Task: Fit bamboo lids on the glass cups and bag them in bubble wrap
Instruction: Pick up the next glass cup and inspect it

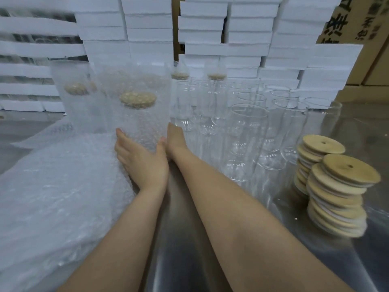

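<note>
With grip apart, the left hand (143,165) and right hand (175,137) only press the bagged cup (143,121), so an uneven push could tip it onto the bare glasses (248,131).

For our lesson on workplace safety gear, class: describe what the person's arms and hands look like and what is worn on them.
Both forearms are bare, with no sleeves in view. The left hand and right hand wear no gloves, and no watch, bracelet or ring shows on either.

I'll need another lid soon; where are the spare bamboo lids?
In the head view the bamboo lids stand in two stacks on the steel table at the right edge, just right of the empty glass cups.
</note>
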Motion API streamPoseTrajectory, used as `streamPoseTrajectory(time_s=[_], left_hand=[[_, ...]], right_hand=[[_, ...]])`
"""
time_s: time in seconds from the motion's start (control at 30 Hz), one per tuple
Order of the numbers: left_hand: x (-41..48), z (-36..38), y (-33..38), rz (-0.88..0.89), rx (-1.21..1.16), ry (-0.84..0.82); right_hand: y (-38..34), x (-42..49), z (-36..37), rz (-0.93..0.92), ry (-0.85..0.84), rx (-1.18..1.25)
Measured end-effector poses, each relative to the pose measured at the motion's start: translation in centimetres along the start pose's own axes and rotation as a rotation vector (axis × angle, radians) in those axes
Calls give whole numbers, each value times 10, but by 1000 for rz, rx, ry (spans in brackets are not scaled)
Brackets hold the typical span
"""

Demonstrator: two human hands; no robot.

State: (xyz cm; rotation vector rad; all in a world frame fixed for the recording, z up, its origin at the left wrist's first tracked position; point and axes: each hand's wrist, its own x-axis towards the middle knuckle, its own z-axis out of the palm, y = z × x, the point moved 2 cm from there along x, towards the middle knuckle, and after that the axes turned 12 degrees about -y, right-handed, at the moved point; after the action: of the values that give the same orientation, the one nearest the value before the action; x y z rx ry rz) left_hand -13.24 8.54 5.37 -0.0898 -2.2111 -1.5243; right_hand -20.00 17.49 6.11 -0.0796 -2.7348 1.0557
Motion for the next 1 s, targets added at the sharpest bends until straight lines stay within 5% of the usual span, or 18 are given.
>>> streamPoseTrajectory(time_s=[0.43, 0.6, 0.7, 0.8, 0.9, 1.0], left_hand=[[-21, -4, 12, -28, 25, -164], [-44, 0, 43, 524, 34, 19], [-63, 19, 54, 925, 70, -192], [-74, 32, 60, 1254, 198, -399], [-66, 35, 60, 1042, 151, -458], [-62, 39, 52, 757, -23, -669]], right_hand=[[23, -148, -38, -247, -121, 145], [11, -170, -62, -447, 230, 200], [6, -181, -85, -582, 679, 195], [10, -182, -107, -561, 904, 362], [21, -181, -111, -353, 991, 545], [24, -179, -102, -266, 905, 643]])
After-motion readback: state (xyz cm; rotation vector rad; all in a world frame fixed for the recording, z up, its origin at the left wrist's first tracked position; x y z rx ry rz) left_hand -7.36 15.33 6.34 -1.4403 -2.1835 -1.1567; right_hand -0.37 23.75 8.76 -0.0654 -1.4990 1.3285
